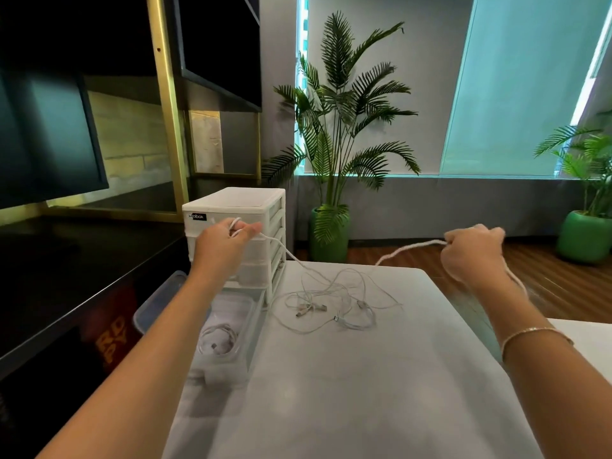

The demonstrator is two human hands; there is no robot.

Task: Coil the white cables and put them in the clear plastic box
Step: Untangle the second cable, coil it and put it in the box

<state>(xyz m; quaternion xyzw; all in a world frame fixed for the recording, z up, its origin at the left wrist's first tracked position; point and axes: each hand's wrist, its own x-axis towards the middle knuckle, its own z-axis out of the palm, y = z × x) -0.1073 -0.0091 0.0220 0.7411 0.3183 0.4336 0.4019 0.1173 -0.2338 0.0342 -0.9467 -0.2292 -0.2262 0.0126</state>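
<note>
Cable (410, 248) taut-ish, left–right between left hand (220, 245) and right hand (472, 255).

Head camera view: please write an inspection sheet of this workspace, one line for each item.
Surface: pale grey table, matte, bare in front.
Job's things: clear plastic box at the table's left edge, one coiled white cable inside.
Clutter: white plastic drawer unit behind the box.
Hands: left hand pinches a white cable; right hand grips a white cable, both raised above the table.
Cables: loose tangle of white cables mid-table, connectors visible; whether both hands hold the same cable cannot be told.
Surroundings: dark shelving left, potted palm behind, wooden floor.
</note>
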